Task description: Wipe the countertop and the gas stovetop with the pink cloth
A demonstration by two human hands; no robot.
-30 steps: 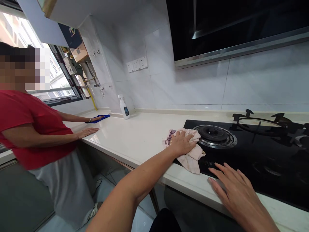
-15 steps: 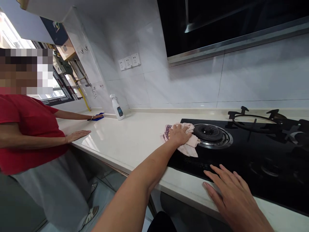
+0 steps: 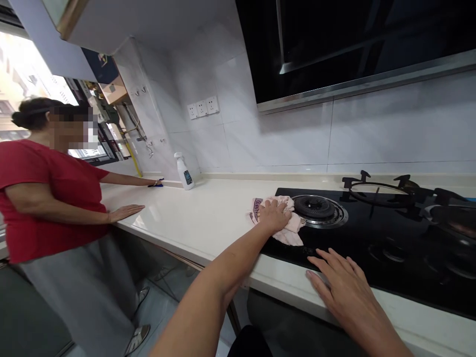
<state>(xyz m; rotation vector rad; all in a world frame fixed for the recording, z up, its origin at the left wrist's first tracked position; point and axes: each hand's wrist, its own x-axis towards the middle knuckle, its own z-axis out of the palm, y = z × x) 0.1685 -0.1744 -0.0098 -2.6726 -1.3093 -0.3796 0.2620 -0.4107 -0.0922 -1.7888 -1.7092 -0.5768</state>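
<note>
Head view: clock positions are taken from the pink cloth (image 3: 293,237), 12 being the top of the view. Right hand (image 3: 341,277) is at 5 o'clock, palm down, fingers spread and gripping nothing; it lies over the front edge of the black hob (image 3: 420,290). Contact with the glass cannot be confirmed. Left hand (image 3: 274,217) lies flat on the cloth, fingers extended, pressing from above without a closed grip. The cloth is bunched across the hob's left edge, partly on the white counter (image 3: 219,213). A chrome-ringed burner (image 3: 316,208) sits just beside it at 3 o'clock. The range hood (image 3: 353,44) is at 1 o'clock. A white spray bottle (image 3: 184,173) stands at 10 o'clock. A co-worker (image 3: 70,198) in red stands at 9 o'clock, near hand (image 3: 127,213) flat on the counter, far hand (image 3: 158,183) on a blue item, mostly hidden.
</note>
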